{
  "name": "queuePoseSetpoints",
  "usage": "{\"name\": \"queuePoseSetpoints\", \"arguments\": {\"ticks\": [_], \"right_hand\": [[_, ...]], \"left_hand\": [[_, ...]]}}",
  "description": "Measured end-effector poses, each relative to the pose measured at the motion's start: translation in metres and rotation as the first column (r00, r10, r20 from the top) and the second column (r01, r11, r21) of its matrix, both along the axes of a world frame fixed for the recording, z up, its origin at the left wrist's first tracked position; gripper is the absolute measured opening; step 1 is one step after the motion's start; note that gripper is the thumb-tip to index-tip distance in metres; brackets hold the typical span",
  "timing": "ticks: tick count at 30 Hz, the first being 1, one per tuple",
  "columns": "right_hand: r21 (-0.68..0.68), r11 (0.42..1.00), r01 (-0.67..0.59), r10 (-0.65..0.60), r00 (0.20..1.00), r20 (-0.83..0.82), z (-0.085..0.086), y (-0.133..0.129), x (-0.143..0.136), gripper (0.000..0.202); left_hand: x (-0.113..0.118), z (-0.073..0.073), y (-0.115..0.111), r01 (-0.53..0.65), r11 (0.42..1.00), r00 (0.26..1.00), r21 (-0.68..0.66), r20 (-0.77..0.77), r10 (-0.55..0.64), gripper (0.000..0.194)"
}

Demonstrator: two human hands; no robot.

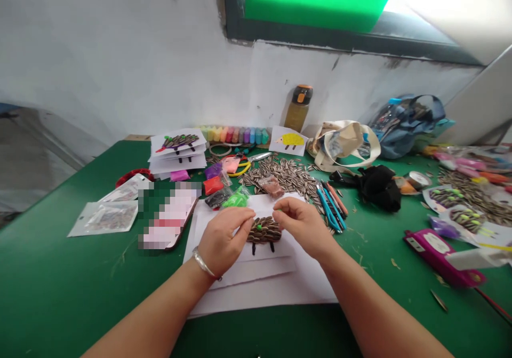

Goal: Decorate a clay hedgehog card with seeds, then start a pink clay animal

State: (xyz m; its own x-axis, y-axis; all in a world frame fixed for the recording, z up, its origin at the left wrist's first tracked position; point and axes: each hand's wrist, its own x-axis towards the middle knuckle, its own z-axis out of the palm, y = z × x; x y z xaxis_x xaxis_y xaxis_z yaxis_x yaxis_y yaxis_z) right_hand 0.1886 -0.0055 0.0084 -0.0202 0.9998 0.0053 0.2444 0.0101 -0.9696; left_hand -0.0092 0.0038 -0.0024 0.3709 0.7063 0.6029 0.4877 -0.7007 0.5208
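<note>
Sunflower seeds form the body of a hedgehog picture on white paper, with two dark legs and a small green dab on top. Over its left side my left hand has its thumb and fingers pressed together; what they hold, if anything, is too small to see. My right hand is closed in a pinch above the picture's right end, with a tiny speck of green clay at the fingertips. Under both hands lie stacked white sheets. Just beyond them sits a bag of green clay.
Loose sunflower seeds spread behind the paper, near blue scissors and pens. A phone and clear packets lie left. Finished seed pictures are stacked behind. A bottle stands by the wall; a magenta case lies right.
</note>
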Motion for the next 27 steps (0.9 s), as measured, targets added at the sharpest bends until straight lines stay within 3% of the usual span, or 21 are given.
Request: {"name": "queuePoseSetpoints", "arguments": {"ticks": [5, 9, 13, 16, 18, 20, 22, 24, 25, 27], "right_hand": [[-0.024, 1.000, -0.004, 0.002, 0.996, -0.094, -0.005, 0.001, -0.001, 0.024], [-0.033, 0.999, -0.039, 0.039, 0.999, 0.005, 0.001, -0.001, -0.001, 0.020], [0.035, 0.999, 0.005, -0.009, 0.992, 0.124, 0.006, -0.002, 0.001, 0.026], [0.093, 0.996, 0.013, -0.022, 0.996, 0.090, 0.003, -0.003, 0.002, 0.018], [0.147, 0.989, 0.003, -0.007, 1.000, 0.025, 0.000, -0.005, -0.001, 0.021], [0.262, 0.965, -0.010, -0.002, 0.999, 0.045, -0.003, -0.008, -0.005, 0.031], [0.422, 0.903, -0.077, -0.007, 0.981, 0.194, -0.005, -0.010, -0.011, 0.037], [0.539, 0.820, -0.193, -0.032, 0.925, 0.379, -0.007, -0.011, -0.017, 0.041], [0.568, 0.786, -0.245, -0.050, 0.890, 0.453, -0.008, -0.011, -0.019, 0.042], [0.582, 0.749, -0.316, -0.079, 0.829, 0.553, -0.010, -0.010, -0.022, 0.046]], "left_hand": [[0.001, 0.000, 0.001, -0.010, 1.000, 1.000, 0.015, -0.008, 0.010, 0.017], [0.001, -0.001, 0.002, -0.008, 1.000, 1.000, 0.004, -0.010, 0.008, 0.017], [0.002, -0.001, 0.001, 0.006, 1.000, 1.000, -0.014, -0.006, -0.006, 0.017], [0.002, 0.001, 0.000, 0.007, 1.000, 1.000, -0.023, 0.015, -0.007, 0.018], [0.003, 0.004, -0.001, 0.004, 0.997, 0.999, -0.075, 0.035, -0.002, 0.019], [0.005, 0.007, -0.004, 0.015, 0.974, 0.997, -0.225, 0.081, 0.003, 0.022], [0.009, 0.010, -0.007, 0.110, 0.882, 0.979, -0.459, 0.201, -0.018, 0.028], [0.013, 0.013, -0.011, 0.308, 0.701, 0.915, -0.643, 0.402, -0.035, 0.035], [0.014, 0.014, -0.013, 0.401, 0.605, 0.871, -0.688, 0.491, -0.019, 0.037], [0.017, 0.017, -0.015, 0.521, 0.474, 0.794, -0.710, 0.606, 0.035, 0.036]]}}
